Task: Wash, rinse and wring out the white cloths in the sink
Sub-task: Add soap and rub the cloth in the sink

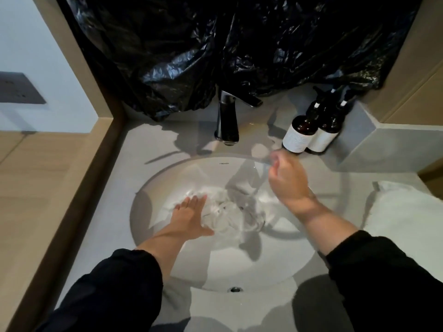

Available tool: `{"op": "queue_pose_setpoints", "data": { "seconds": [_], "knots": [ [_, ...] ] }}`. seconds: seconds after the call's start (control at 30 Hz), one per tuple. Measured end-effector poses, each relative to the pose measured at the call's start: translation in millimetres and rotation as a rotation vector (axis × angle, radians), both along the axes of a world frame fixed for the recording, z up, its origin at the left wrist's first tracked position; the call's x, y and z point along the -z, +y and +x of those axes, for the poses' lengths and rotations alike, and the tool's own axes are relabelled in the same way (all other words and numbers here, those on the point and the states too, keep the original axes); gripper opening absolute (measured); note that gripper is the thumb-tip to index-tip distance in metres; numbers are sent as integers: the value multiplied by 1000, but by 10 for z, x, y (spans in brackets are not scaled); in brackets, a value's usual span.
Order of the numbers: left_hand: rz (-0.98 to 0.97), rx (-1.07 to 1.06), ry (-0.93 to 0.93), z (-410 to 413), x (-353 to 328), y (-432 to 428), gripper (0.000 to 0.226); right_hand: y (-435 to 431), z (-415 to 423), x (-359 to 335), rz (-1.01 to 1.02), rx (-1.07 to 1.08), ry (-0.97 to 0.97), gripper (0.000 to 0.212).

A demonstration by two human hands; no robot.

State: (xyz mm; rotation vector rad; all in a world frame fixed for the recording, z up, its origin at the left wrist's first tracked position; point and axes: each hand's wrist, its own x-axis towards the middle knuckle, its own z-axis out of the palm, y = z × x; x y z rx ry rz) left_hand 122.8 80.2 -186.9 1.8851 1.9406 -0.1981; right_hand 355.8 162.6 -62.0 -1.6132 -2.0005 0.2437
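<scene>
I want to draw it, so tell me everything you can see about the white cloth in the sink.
The cloth is white and looks thin and wet. It lies crumpled, with many folds, at the bottom of the sink. One cloth or several: cannot tell. The left hand rests flat on its left side, fingers straight. The blurred right hand is raised above the sink, not touching the cloth.

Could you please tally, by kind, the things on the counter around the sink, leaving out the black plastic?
Dark bottles: 2
Faucet: 1
White towel: 1
Total: 4
</scene>
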Motion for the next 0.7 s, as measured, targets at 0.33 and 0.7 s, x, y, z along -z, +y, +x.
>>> {"op": "queue_pose_setpoints", "data": {
  "seconds": [0.33,0.7],
  "knots": [
    [-5,252,318,4,67,290,96,-91,-242,1341,-545,-299,-704,79],
    [-269,-880,-1393,264,-324,503,29,-186,-602,779,-400,-73,341,22]
  ]
}}
